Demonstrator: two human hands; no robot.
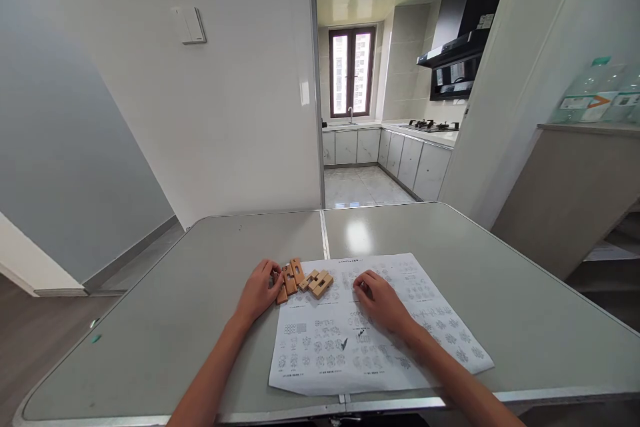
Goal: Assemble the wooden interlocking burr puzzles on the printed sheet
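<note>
White wall is filling the left and middle background. Grey-green table, metal-edged, is spanning the foreground; a metal seam is running across it, front to back. Through the doorway, pale kitchen cabinets are lining the far side. At right, a low unit is standing near the table. Black range hood is hanging above the cooktop; dark-framed window is showing buildings outside.

Large printed sheet is lying on the table, covered in small diagrams, text too small for reading. Clear bottles are standing on the low unit.

Both bare forearms are reaching in from the near edge. Right hand is resting on the sheet's upper part, fingers curling loosely, nothing showing in it; cannot tell whether fingertips are meeting. Left hand is curling by the sheet's upper-left edge, fingertips touching the darker wooden pieces; cannot tell whether it is gripping one.

Light switch is sitting on the wall. Darker pieces, notched, are lying at that upper-left edge; paler wooden pieces are lying just right of them, on the sheet, between the hands. Small green scrap is lying near the table's left edge.
</note>
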